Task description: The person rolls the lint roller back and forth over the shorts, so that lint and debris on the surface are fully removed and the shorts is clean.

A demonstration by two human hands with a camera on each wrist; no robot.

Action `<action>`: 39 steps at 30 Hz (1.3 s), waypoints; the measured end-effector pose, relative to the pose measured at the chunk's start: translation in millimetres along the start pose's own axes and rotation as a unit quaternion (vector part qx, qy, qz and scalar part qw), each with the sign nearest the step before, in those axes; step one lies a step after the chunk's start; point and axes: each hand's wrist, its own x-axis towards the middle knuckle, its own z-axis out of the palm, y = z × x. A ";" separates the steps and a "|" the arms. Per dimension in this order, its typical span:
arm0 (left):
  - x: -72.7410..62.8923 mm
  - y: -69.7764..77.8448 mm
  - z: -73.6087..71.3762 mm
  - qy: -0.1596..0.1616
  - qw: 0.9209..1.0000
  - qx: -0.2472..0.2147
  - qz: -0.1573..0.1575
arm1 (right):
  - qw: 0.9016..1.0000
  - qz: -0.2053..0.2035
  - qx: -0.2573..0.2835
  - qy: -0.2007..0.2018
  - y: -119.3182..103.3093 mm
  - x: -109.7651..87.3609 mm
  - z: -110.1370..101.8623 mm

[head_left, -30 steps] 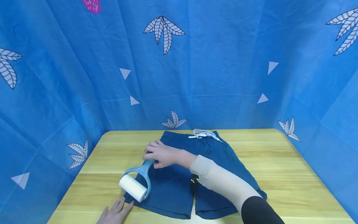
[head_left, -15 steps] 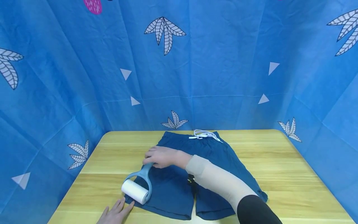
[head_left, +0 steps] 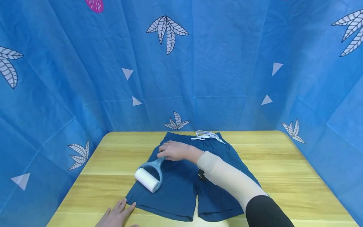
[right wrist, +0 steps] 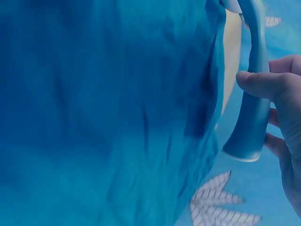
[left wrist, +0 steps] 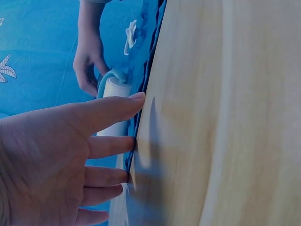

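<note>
**Roller (head_left: 146, 180) over shorts (head_left: 175, 195), leg nearer the left hand (head_left: 114, 216)**

Right hand (head_left: 174, 150) curls round the handle (right wrist: 254, 117), presumably for control. The left hand, fingers extended, grips nothing; its fingertips meet the hem (head_left: 164, 212), apparently steadying it. Shorts lie flat on a wood-grain counter (head_left: 283, 173); patterned blue curtain (head_left: 227, 63) hangs behind.

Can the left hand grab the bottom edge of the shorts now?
Probably yes: the left hand is right at the hem, and the roller sits farther up the shorts, out of the way.
</note>
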 end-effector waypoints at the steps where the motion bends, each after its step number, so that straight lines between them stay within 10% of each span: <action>1: 0.1 -0.6 -0.1 0.000 1.000 0.001 0.002 | 1.000 0.003 0.003 0.001 4.3 -3.6 1.2; 16: -2.7 -1.9 -1.5 0.006 1.000 0.007 0.014 | 0.991 0.131 0.021 -0.008 74.4 -81.6 9.4; 25: -2.8 -0.1 -2.5 0.004 1.000 0.009 0.015 | 0.980 0.182 0.063 0.057 88.6 -117.2 7.7; 32: 1.0 -0.6 -0.5 0.009 1.000 0.014 0.009 | 0.968 0.173 0.074 0.165 89.7 -121.5 -14.3; 39: 3.7 -2.5 -1.3 0.008 1.000 0.018 0.009 | 0.969 0.148 0.077 0.181 76.0 -98.3 -38.2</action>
